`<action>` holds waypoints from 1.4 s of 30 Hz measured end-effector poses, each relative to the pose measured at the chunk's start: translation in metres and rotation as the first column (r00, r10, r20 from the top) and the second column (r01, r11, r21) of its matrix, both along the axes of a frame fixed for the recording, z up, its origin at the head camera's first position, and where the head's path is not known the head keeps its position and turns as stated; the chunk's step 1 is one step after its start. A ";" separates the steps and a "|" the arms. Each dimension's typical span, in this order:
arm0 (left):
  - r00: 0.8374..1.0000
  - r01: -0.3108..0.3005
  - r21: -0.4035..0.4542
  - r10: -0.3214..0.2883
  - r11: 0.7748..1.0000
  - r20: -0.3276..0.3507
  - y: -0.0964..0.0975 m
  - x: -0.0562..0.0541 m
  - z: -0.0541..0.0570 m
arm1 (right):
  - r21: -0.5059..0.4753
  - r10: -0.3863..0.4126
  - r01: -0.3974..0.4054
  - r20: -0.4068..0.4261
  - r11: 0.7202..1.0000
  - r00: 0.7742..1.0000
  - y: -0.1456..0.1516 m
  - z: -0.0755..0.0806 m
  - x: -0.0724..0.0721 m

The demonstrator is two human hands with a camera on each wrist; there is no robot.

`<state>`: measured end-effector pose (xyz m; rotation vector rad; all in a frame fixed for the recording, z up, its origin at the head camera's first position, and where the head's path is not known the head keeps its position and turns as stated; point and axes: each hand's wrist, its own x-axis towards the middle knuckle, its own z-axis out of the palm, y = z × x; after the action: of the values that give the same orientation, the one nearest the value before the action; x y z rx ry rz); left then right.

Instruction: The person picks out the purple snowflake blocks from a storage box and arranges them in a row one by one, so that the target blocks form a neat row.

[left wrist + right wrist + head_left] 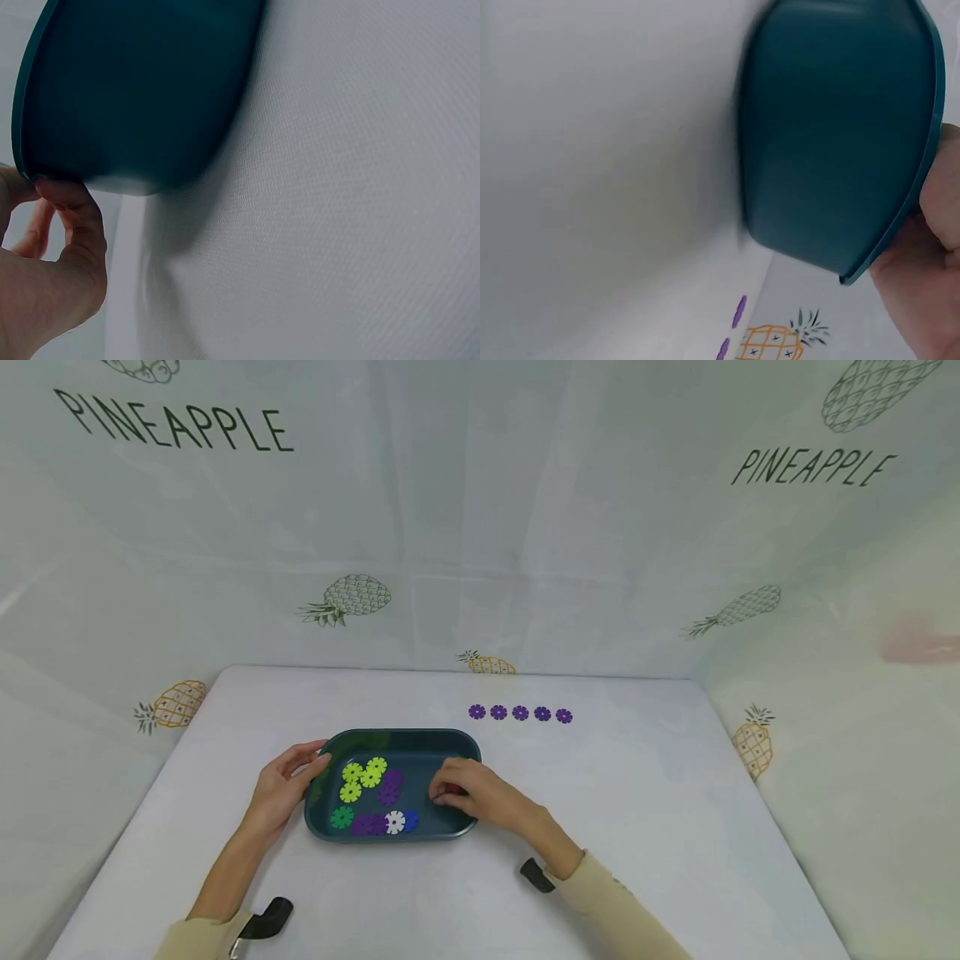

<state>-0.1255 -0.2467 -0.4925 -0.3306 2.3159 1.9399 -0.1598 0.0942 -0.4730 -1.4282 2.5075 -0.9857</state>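
Note:
A dark teal tray (442, 828) with rounded corners stands on the table. My left hand (281, 789) grips its left rim; in the left wrist view the thumb and fingers meet at the tray's edge. At the tray's right end my right hand (476, 793) reaches in over the rim with curled fingers, and a bit of a red disc (453, 789) shows at its fingertips, mostly hidden. Inside lie several yellow-green notched snowflake discs (350, 792), several purple discs (387, 796), a green disc (342, 817), a white disc (395, 822) and a blue disc (410, 820).
Beyond the tray, to the right, several purple discs (521, 713) lie in a spaced row on the white table (637, 827). A curtain (525, 527) with pineapple prints hangs behind and along the sides. Black wrist straps or mounts (268, 918) sit by the sleeves.

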 end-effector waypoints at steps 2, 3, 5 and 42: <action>1.000 0.003 -0.001 -0.003 1.000 0.000 0.001 0.000 0.000 | -0.065 -0.002 0.004 0.035 0.998 0.999 0.003 -0.002 -0.002; 1.000 0.004 -0.003 -0.004 1.000 0.001 0.001 0.000 0.000 | -0.095 -0.002 0.007 0.047 0.995 0.999 0.004 -0.002 -0.003; 1.000 0.005 -0.014 -0.004 1.000 0.007 0.001 0.000 -0.001 | -0.146 -0.007 0.014 0.047 0.989 0.999 0.005 -0.003 -0.004; 1.000 -0.007 -0.020 0.007 1.000 0.000 -0.001 0.001 -0.001 | -0.354 -0.448 0.584 0.397 0.731 0.801 0.085 -0.008 -0.047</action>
<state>-0.1247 -0.2479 -0.4934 -0.3409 2.3388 1.9208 -0.2063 0.1791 -0.4809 -0.5283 2.5911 -1.8426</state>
